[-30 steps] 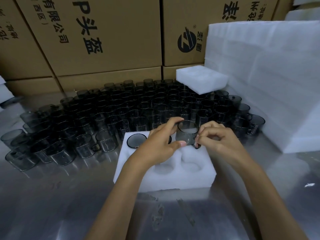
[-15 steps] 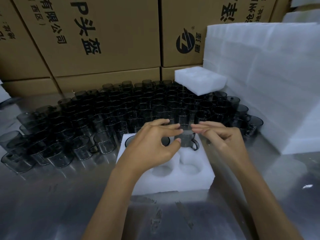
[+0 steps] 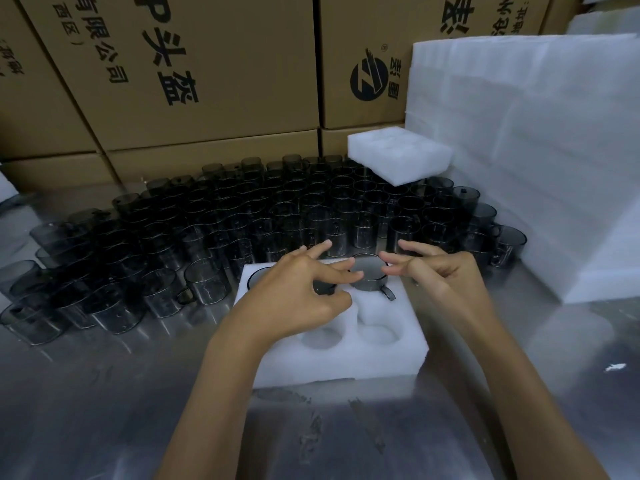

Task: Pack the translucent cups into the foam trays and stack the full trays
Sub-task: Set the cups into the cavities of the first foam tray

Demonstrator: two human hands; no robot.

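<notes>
A white foam tray (image 3: 346,358) lies on the metal table in front of me. A translucent grey cup (image 3: 369,273) sits sunk in its back right slot, handle pointing toward me. My left hand (image 3: 298,299) reaches over the tray with straight fingertips touching the cup's left rim. The fingertips of my right hand (image 3: 440,271) touch the right rim. Under my left hand a second cup (image 3: 323,289) shows in the middle back slot. A third cup (image 3: 256,278) fills the back left slot. Two front slots that I can see hold nothing.
Several rows of loose grey cups (image 3: 277,216) cover the table behind and left of the tray. Another foam tray (image 3: 398,161) rests on top of the far cups. A tall stack of white foam (image 3: 519,150) stands at the right; cardboard boxes (image 3: 207,64) wall the back.
The cup I held above the tray with both hands has gone down into the back right slot. My fingers have straightened and now only touch its rim.
</notes>
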